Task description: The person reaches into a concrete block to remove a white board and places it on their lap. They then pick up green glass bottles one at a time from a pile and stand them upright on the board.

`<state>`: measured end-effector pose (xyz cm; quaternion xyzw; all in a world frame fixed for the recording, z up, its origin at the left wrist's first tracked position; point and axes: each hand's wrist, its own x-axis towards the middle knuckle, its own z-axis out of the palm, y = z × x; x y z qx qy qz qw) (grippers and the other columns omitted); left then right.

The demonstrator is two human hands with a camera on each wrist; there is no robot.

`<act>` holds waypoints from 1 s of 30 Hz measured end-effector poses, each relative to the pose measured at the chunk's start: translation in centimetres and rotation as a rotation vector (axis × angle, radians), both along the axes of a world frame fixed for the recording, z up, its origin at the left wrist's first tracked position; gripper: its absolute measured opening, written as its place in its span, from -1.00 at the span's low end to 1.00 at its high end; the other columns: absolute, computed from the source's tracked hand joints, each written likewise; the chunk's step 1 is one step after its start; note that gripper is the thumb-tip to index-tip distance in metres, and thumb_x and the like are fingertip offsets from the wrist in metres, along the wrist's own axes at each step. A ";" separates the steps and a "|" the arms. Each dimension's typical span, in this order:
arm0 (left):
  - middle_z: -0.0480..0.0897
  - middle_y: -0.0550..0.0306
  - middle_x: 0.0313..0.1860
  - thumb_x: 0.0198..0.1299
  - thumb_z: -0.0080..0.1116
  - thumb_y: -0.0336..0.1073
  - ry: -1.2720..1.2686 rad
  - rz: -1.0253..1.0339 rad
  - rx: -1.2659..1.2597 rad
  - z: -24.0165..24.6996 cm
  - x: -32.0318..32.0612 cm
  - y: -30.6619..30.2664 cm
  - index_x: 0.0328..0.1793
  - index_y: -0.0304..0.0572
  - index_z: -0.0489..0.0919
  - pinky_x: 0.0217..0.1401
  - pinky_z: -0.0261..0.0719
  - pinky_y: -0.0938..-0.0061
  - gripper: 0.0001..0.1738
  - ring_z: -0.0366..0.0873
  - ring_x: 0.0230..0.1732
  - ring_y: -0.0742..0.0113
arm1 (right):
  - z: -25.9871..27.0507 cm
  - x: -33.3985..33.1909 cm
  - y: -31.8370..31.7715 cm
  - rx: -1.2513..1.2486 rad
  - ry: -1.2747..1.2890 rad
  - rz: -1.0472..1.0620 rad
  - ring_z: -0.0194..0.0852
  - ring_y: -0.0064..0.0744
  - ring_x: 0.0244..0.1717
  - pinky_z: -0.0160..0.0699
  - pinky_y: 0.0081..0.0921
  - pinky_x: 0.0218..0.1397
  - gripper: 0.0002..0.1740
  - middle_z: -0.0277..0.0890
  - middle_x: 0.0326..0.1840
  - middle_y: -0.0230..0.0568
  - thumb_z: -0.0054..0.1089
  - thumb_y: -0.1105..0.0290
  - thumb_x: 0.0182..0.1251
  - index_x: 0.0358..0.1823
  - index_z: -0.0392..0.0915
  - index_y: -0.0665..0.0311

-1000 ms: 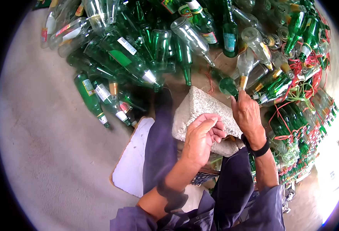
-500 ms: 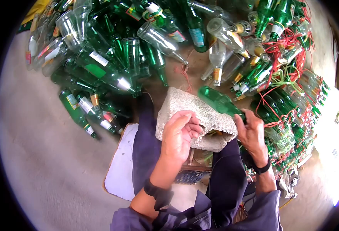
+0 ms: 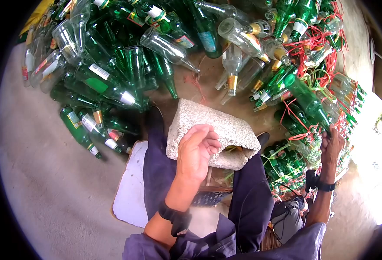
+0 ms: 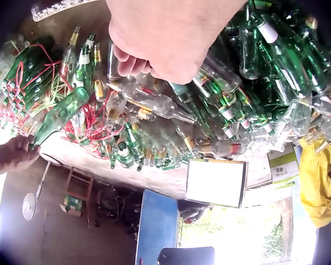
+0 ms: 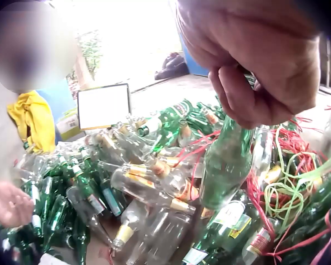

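Observation:
My right hand (image 3: pixel 333 145) grips a green glass bottle (image 3: pixel 305 97) by its neck, out to the right over bundled bottles. In the right wrist view the bottle's body (image 5: pixel 226 165) hangs below the curled fingers, with no label showing. My left hand (image 3: pixel 195 151) is over a rough, pale stone-like block (image 3: pixel 212 117) between the knees. Its fingers are loosely bent and hold nothing that shows. A dark hollow opens in the block's near right side.
A big heap of green and clear bottles (image 3: pixel 113 56) lies ahead and to the left. At the right are tied bottle bundles (image 3: pixel 286 160) and tangled red string (image 3: pixel 314 43). A white board (image 3: pixel 130 186) lies by the left leg. A yellow cloth (image 4: pixel 319 182) is beyond the heap.
My right hand has drawn the green bottle from the heap's edge, past the block, and out to the right. My left hand stays over the block while the head view has shifted.

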<state>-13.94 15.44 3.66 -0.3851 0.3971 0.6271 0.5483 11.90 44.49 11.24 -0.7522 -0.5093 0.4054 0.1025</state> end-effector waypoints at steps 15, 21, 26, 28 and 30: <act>0.64 0.04 -0.28 0.35 0.06 -0.31 -0.014 -0.012 0.002 -0.1 -0.2 -0.2 -0.03 -0.30 0.53 -0.31 0.52 0.50 -0.80 0.61 -0.35 0.28 | -18.4 0.9 0.9 -0.372 1.221 -0.833 0.37 -0.50 -0.44 0.46 -0.57 -0.42 -0.77 0.32 -0.21 -0.10 -0.10 0.43 0.54 -0.02 0.23 0.52; 0.64 0.04 -0.28 0.35 0.07 -0.30 -0.027 -0.007 -0.001 -0.1 -0.8 -0.5 -0.04 -0.29 0.53 -0.30 0.50 0.50 -0.80 0.61 -0.37 0.29 | -22.0 -1.9 -2.3 -0.384 1.184 -0.836 0.38 -0.45 -0.37 0.48 -0.58 -0.36 -0.81 0.36 -0.22 -0.05 0.04 0.47 0.50 -0.06 0.29 0.45; 0.62 0.05 -0.29 0.38 0.03 -0.31 -0.028 0.004 0.014 0.2 -1.6 -0.5 -0.03 -0.33 0.51 -0.33 0.48 0.54 -0.79 0.60 -0.36 0.34 | -24.4 -3.3 -3.9 -0.380 1.022 -0.735 0.40 -0.42 -0.34 0.48 -0.59 -0.34 -0.81 0.46 -0.11 0.07 0.15 0.47 0.44 -0.06 0.35 0.33; 0.62 0.06 -0.29 0.38 0.06 -0.29 -0.029 0.023 0.007 0.3 -1.8 -0.7 -0.04 -0.32 0.52 -0.33 0.48 0.55 -0.78 0.60 -0.35 0.35 | -25.7 -3.2 -3.7 -0.396 0.940 -0.659 0.43 -0.44 -0.33 0.48 -0.62 -0.37 -0.63 0.47 -0.08 0.06 0.19 0.44 0.41 0.15 0.28 0.23; 0.64 0.05 -0.28 0.35 0.09 -0.28 -0.040 0.040 0.030 0.3 -2.0 -1.0 -0.06 -0.30 0.55 -0.29 0.52 0.51 -0.78 0.61 -0.36 0.31 | -26.4 -3.6 -3.3 -0.425 0.880 -0.672 0.45 -0.43 -0.31 0.48 -0.61 -0.37 -0.61 0.48 -0.03 0.07 0.19 0.42 0.42 0.17 0.27 0.27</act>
